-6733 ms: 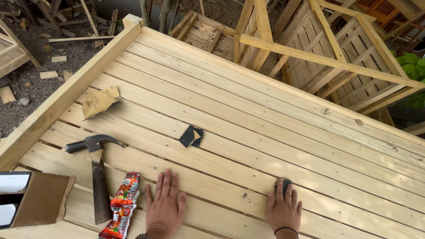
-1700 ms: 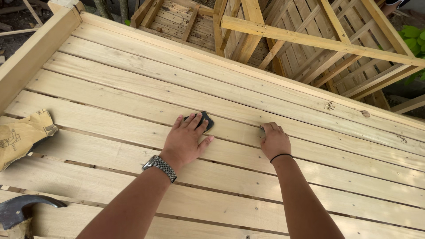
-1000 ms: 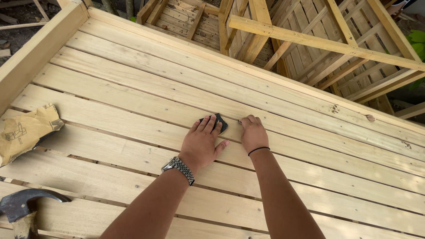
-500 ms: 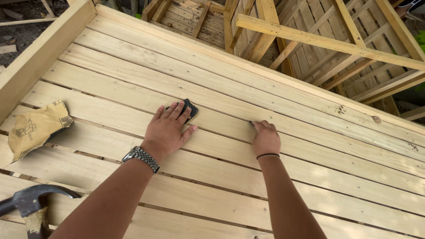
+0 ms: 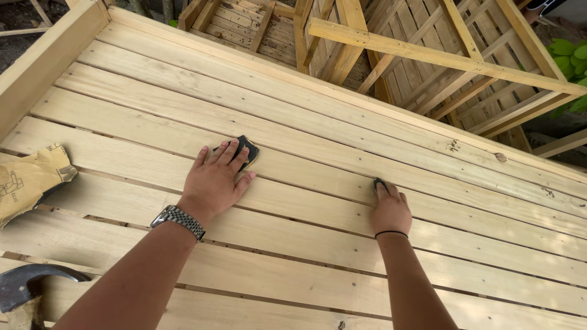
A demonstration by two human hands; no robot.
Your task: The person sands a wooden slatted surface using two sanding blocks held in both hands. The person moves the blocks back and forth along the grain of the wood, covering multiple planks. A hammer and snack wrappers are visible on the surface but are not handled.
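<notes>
My left hand [image 5: 214,180] lies flat on a pale wooden plank deck [image 5: 342,140], its fingertips pressing a dark sanding pad [image 5: 246,148] onto a board. A metal watch [image 5: 179,220] sits on that wrist. Further right, my right hand [image 5: 390,211] is curled with its fingertips pushing a small dark sanding piece [image 5: 379,183] onto the same run of boards; most of that piece is hidden under the fingers. A thin black band circles the right wrist.
A crumpled tan sheet of sandpaper [image 5: 30,180] lies at the left edge, and a hammer head [image 5: 33,284] shows at the bottom left. A raised wooden rail [image 5: 43,61] borders the deck's left side. Slatted wooden frames [image 5: 428,67] stand beyond the far edge.
The hands were close together a second ago and have slid apart: the left hand with its pad moved left, the right hand moved right along the board.
</notes>
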